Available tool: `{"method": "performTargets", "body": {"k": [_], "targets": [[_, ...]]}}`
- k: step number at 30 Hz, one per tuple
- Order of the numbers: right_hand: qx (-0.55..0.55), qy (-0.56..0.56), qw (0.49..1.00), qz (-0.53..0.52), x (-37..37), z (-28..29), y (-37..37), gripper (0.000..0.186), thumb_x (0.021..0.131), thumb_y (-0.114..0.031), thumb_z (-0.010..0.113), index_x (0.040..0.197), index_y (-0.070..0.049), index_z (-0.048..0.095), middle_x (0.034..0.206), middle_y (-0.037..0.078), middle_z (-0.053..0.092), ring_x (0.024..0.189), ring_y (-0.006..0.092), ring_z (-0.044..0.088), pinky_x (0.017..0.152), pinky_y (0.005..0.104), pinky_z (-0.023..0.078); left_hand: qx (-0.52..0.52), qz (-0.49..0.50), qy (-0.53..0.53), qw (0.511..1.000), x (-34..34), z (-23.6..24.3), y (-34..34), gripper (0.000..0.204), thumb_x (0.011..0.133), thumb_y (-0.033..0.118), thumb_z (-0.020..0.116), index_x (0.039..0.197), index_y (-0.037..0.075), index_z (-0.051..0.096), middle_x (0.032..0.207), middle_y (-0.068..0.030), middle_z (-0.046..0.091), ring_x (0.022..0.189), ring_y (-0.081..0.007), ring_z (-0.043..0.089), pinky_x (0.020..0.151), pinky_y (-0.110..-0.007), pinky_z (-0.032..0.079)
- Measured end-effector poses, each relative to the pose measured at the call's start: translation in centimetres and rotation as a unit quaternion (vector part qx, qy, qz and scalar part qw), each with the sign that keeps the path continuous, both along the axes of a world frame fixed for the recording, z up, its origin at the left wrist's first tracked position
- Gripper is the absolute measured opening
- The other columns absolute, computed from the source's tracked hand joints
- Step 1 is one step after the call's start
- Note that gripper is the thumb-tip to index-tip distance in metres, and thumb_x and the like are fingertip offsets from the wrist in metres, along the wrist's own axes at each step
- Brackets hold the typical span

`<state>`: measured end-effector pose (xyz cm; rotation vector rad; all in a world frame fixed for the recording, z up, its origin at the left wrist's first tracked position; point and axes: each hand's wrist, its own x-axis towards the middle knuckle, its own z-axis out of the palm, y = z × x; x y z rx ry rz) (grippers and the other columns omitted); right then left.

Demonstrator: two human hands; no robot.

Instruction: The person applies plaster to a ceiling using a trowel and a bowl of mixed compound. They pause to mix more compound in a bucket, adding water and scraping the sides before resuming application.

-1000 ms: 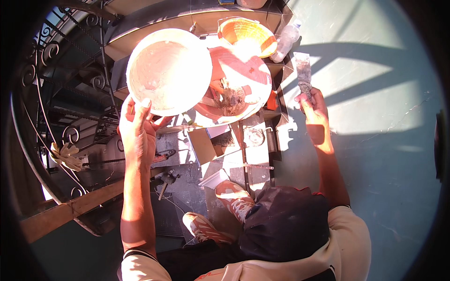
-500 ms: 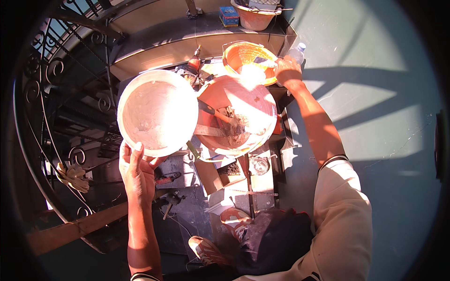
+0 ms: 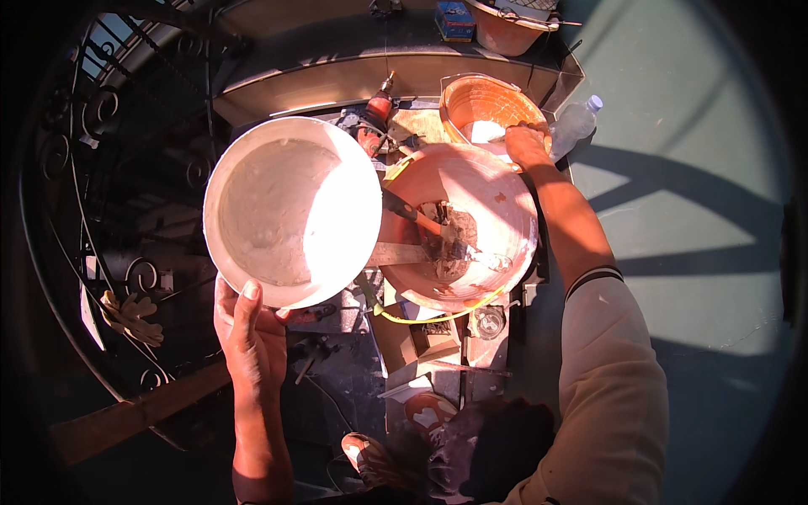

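Note:
My left hand [image 3: 252, 328] grips the rim of a white round bucket [image 3: 269, 210] with pale residue inside. At the orange bucket [image 3: 467, 105], my right hand [image 3: 526, 147] is closed on a putty knife, whose pale blade [image 3: 486, 132] is inside the bucket and partly hidden. Below that hand sits a wide reddish tub [image 3: 497, 219] holding an orange-and-black handled tool [image 3: 421, 219], flat scrapers [image 3: 400, 254] and crusty residue.
A curved stair step [image 3: 311, 67] holds a blue box [image 3: 454, 23] and another bucket [image 3: 505, 34]. A red drill [image 3: 374, 109] lies behind the tub. A plastic bottle [image 3: 576, 126] stands right. An iron railing with a glove [image 3: 135, 320] runs left; a green wall [image 3: 690, 311] bounds the right.
My right hand has swung forward and left with the putty knife into the orange bucket. My left hand has lowered the white bucket, which now appears nearer my body. The view has shifted slightly.

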<state>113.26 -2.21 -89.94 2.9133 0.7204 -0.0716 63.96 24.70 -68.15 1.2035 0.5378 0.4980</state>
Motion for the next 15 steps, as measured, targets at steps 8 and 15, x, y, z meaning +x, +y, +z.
{"method": "performTargets", "body": {"k": [8,15], "targets": [[0.007,0.076,0.997,-0.02,-0.4,2.0,0.7,0.035,0.097,-0.013,0.051,0.119,0.0,0.076,0.128,0.025,0.07,0.121,0.0377,0.069,0.101,0.0505,0.053,-0.001,0.027,-0.02,0.999,2.8,0.0,-0.1,0.065,0.1,0.03,0.068,0.149,0.0,0.04,0.141,-0.0167,0.057,0.119,-0.0273,0.066,0.092,-0.043,0.061],[0.004,0.119,0.992,-0.027,0.7,0.2,1.1,0.034,0.097,-0.016,0.058,0.123,-0.003,0.074,0.129,0.021,0.072,0.121,0.0378,0.069,0.101,0.0513,0.052,-0.01,-0.007,-0.037,0.999,5.6,-0.3,-0.2,0.062,0.101,0.026,0.068,0.15,0.0,0.04,0.145,-0.0182,0.056,0.128,-0.0302,0.064,0.101,-0.05,0.06]]}}
